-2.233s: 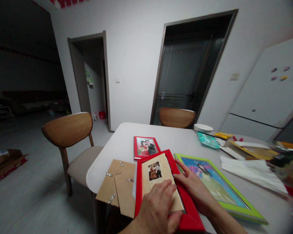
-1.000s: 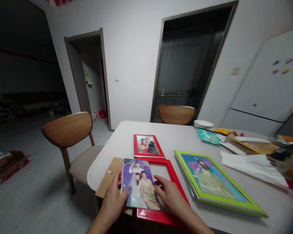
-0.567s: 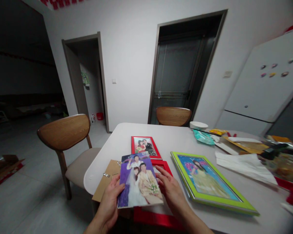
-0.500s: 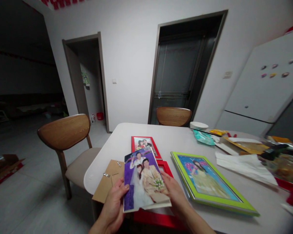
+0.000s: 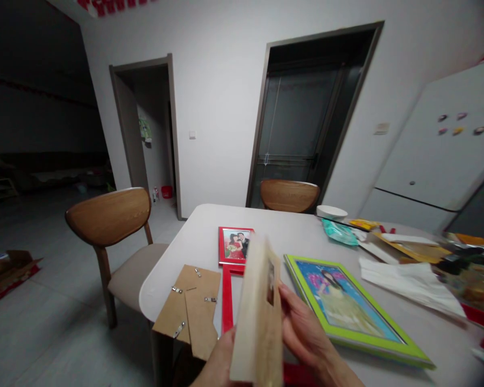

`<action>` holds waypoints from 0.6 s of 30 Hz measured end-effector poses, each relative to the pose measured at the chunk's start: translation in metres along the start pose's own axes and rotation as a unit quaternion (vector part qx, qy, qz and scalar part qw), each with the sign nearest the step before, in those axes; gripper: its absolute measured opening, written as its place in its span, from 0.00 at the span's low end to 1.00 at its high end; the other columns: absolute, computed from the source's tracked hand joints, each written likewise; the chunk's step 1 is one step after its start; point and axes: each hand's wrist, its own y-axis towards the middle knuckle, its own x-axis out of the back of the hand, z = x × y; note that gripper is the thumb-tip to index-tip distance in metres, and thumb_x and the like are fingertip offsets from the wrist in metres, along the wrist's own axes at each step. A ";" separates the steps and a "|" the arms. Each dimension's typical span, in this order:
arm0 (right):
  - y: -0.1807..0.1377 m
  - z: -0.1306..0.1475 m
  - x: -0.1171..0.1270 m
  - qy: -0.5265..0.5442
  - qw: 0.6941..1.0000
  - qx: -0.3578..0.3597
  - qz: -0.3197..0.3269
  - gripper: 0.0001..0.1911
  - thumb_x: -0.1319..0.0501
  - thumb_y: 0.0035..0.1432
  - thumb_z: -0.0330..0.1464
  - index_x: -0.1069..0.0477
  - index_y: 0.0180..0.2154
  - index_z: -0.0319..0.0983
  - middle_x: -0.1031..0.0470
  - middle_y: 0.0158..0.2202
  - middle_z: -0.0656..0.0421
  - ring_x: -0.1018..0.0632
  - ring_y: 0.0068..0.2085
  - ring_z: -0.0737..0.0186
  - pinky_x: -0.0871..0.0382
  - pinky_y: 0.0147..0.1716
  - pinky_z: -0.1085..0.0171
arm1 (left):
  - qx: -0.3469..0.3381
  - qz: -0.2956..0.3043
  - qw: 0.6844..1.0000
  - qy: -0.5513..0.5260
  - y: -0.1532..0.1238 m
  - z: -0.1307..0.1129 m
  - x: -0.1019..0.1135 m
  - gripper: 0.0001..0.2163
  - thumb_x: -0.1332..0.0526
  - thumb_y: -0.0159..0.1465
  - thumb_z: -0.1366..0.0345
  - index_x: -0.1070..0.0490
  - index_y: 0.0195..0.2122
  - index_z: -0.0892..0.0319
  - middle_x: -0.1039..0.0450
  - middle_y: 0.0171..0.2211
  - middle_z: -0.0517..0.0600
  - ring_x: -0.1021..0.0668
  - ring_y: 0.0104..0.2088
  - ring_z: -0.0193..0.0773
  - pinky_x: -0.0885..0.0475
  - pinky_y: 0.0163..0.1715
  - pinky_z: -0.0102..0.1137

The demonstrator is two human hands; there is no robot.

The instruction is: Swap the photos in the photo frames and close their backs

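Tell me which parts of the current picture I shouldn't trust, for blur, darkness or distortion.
Head view: the held sheets are smeared, apparently by motion; the sofa is sunk in deep shadow; the refrigerator leans, apparently from lens distortion; the clear container looks soft near the right edge; the green-framed picture reads fairly clearly.
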 end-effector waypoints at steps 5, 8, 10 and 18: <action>0.020 0.018 0.034 -0.177 0.980 -0.001 -0.087 0.09 0.43 0.44 0.37 0.35 0.28 0.39 0.26 0.20 0.60 0.25 0.25 0.59 0.32 0.25 0.63 | -0.133 -0.109 0.972 0.162 -0.005 -0.018 0.021 0.15 0.36 0.47 0.66 0.33 0.37 0.61 0.29 0.38 0.55 0.29 0.43 0.44 0.37 0.44 0.35; 0.034 0.015 0.052 -0.306 0.942 0.028 -0.134 0.12 0.47 0.45 0.37 0.34 0.31 0.37 0.27 0.20 0.59 0.25 0.24 0.60 0.34 0.23 0.64 | -0.159 -0.103 0.923 0.335 -0.011 -0.027 0.025 0.14 0.41 0.50 0.70 0.34 0.39 0.60 0.31 0.41 0.54 0.30 0.44 0.43 0.38 0.46 0.34; 0.040 0.009 0.056 -0.380 0.913 0.038 -0.142 0.15 0.50 0.46 0.37 0.33 0.34 0.35 0.27 0.22 0.57 0.25 0.24 0.61 0.34 0.23 0.66 | -0.151 -0.078 0.871 0.461 -0.013 -0.026 0.026 0.17 0.42 0.49 0.72 0.35 0.42 0.60 0.33 0.44 0.54 0.32 0.46 0.44 0.39 0.48 0.36; 0.055 -0.001 0.051 -0.506 0.852 0.054 -0.122 0.20 0.52 0.44 0.34 0.32 0.38 0.32 0.25 0.30 0.53 0.25 0.31 0.60 0.35 0.28 0.66 | -0.137 0.011 0.734 0.665 -0.010 -0.012 0.033 0.24 0.41 0.46 0.73 0.37 0.47 0.65 0.45 0.54 0.61 0.43 0.55 0.49 0.48 0.53 0.42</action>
